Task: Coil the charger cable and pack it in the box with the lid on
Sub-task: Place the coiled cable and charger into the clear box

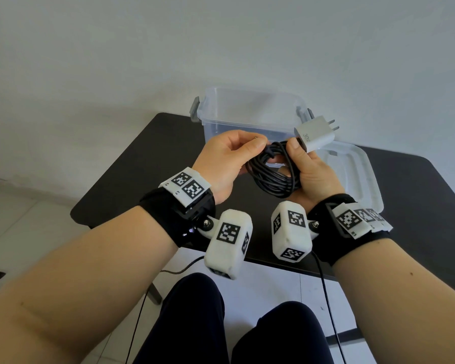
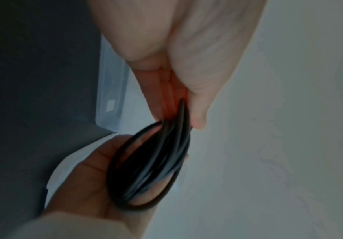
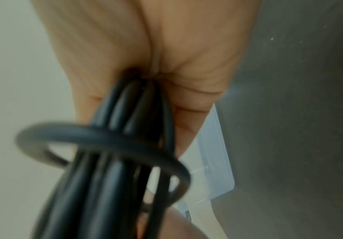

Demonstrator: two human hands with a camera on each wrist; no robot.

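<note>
A black charger cable is wound into a bundle of loops and held in the air above the black table. My left hand pinches the cable at the top of the bundle. My right hand grips the coil from the right, with the white plug adapter sticking up past its thumb. The clear plastic box stands open just behind the hands. Its clear lid lies flat on the table to the right, under my right hand.
The table stands against a pale wall. My knees in dark trousers are below its near edge, on a light tiled floor. Thin black camera leads hang from the wrist units.
</note>
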